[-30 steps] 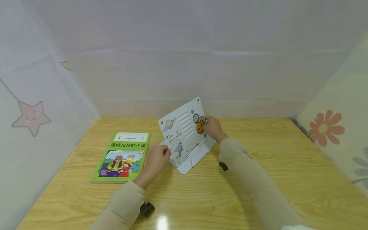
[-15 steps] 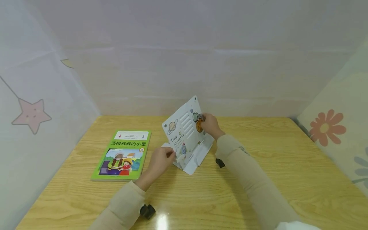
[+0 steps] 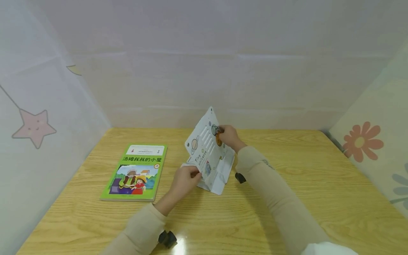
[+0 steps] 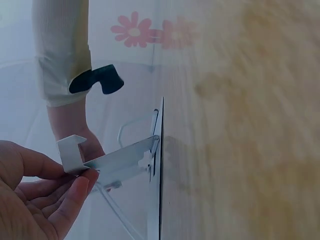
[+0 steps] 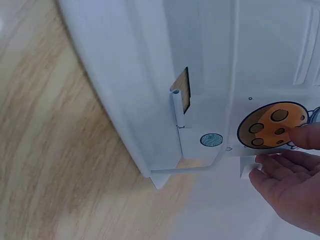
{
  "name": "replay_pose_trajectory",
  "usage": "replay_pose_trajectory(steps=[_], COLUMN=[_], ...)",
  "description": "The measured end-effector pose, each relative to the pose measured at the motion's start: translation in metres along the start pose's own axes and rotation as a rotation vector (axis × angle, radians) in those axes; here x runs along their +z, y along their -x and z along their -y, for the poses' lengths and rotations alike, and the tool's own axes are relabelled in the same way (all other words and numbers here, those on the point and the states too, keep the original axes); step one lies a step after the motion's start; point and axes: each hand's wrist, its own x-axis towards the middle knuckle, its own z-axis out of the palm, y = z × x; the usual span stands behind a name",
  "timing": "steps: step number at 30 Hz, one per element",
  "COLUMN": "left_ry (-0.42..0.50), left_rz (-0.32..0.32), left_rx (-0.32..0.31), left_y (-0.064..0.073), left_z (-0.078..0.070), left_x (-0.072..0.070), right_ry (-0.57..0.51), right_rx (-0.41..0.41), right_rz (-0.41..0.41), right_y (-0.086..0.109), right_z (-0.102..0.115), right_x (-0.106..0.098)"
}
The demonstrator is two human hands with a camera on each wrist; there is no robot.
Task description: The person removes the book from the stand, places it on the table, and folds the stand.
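A white book stand (image 3: 204,141), printed with planets, an astronaut and "Tiny universe", stands on the table with its panel tilted up and its front turned to the right. My left hand (image 3: 185,180) pinches the panel's lower left edge between thumb and fingers. The left wrist view shows a small white hooked tab (image 4: 71,154) right at those fingertips, and the struts behind the panel. With my right hand (image 3: 230,137) I grip the panel's right edge. In the right wrist view that thumb lies over the orange planet (image 5: 274,125), with the fingers behind the panel.
A green picture book (image 3: 135,173) lies flat on the wooden table (image 3: 287,212), left of the stand. White sheets with printed shapes wall in the back and both sides. Black straps (image 3: 167,239) hang below both wrists.
The stand has turned, its front swinging further to the right. My left hand has moved right with the panel's edge, and my right hand has shifted slightly left. The book stays put.
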Motion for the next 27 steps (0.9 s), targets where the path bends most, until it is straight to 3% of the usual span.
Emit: replay_pose_trajectory(steps=[4,10,16,27], left_ry=[0.013,-0.011,-0.005,0.04], left_rz=[0.007,-0.015,-0.04,-0.057], left_rx=[-0.002,0.0,0.039,0.05], left_y=[0.002,0.003,0.004,0.004], left_z=[-0.004,-0.01,-0.016,-0.026], left_x=[0.004,0.013,0.022,0.038], right_ry=[-0.055,-0.054,-0.146,-0.17], right_rx=[-0.003,-0.017,-0.027,-0.038], right_rz=[0.037,0.091,0.189,0.255], right_y=[-0.001,-0.001,-0.001,0.0], right_z=[0.003,0.008,0.012,0.02], right_x=[0.001,0.002,0.002,0.004])
